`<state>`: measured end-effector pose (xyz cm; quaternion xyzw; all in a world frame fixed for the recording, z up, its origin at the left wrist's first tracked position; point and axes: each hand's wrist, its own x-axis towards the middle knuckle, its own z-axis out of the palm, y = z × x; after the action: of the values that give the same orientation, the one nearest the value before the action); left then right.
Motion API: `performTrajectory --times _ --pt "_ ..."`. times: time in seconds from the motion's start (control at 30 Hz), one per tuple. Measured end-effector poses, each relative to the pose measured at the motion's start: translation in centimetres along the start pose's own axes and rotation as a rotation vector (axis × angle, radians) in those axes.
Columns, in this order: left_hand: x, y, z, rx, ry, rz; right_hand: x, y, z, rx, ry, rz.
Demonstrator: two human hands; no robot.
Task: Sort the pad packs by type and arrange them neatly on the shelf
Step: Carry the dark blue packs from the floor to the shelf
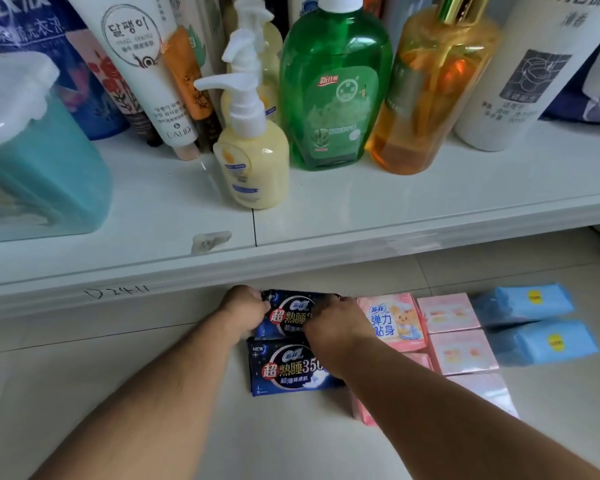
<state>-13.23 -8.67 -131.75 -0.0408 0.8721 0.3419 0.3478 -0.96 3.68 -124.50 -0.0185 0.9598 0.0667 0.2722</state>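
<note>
On the lower white shelf, pad packs lie in columns. A dark blue pack (pixel 288 315) sits at the back; my left hand (pixel 245 308) grips its left end and my right hand (pixel 333 322) grips its right end. A second dark blue pack (pixel 288 370) lies just in front of it. To the right stands a pink pack with a bear picture (pixel 394 322), with another pink pack behind my right forearm. Further right are pale pink packs (pixel 449 313) (pixel 463 351) in a column, then two light blue packs (pixel 523 301) (pixel 544 342).
The upper shelf's edge (pixel 291 251) overhangs the back of the lower shelf. On it stand a yellow pump bottle (pixel 253 161), a green bottle (pixel 333 88), an amber bottle (pixel 433 88), a teal jug (pixel 39 161) and tubes.
</note>
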Motion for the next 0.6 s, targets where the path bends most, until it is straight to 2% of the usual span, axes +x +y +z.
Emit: performTrajectory --times 0.1,0.27,0.43,0.6 --pt "-2.5 -0.4 -2.1 -0.11 0.036 0.011 -2.9 -0.9 -1.9 0.067 0.018 -0.059" --pt "-13.0 -0.4 -7.9 -0.013 0.129 0.048 -11.8 -2.7 -8.1 0.157 -0.094 -0.119" --pt "-27.9 2.4 -14.6 -0.117 0.097 -0.098 -23.5 -3.4 -18.4 0.27 -0.234 -0.109" --pt "-43.8 7.0 -23.3 -0.262 0.043 -0.111 -35.8 -2.7 -30.7 0.325 -0.264 -0.123"
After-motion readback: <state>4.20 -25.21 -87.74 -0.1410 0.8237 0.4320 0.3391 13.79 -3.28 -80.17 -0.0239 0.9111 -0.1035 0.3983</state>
